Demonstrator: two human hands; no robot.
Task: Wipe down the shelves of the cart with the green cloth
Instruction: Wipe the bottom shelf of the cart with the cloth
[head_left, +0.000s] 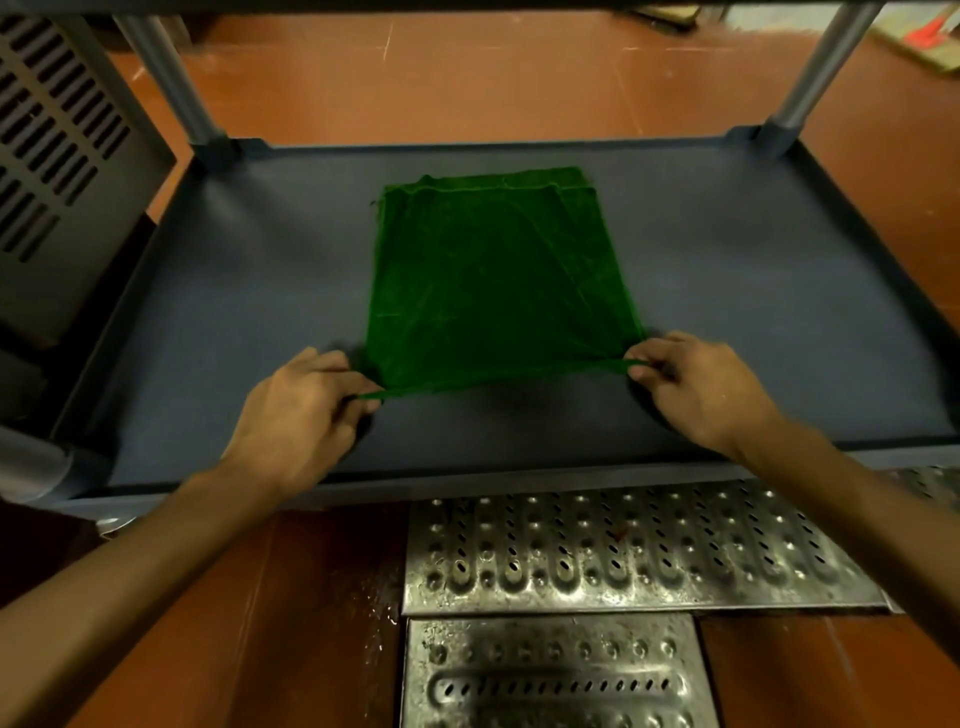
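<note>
Cart shelf (208, 322) w/ green cloth (493, 275) flat.

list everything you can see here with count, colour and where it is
green cloth: 1, green, spread flat mid-shelf
cart shelf: 1, dark blue-grey, centre of view
cart posts: 2, grey, shelf's far corners
drain grates: 2, silver, floor before cart
vented panel: 1, grey, far left
floor: 1, red-brown, around cart
left hand: 1, pinching cloth's near left corner
right hand: 1, pinching cloth's near right corner
</note>
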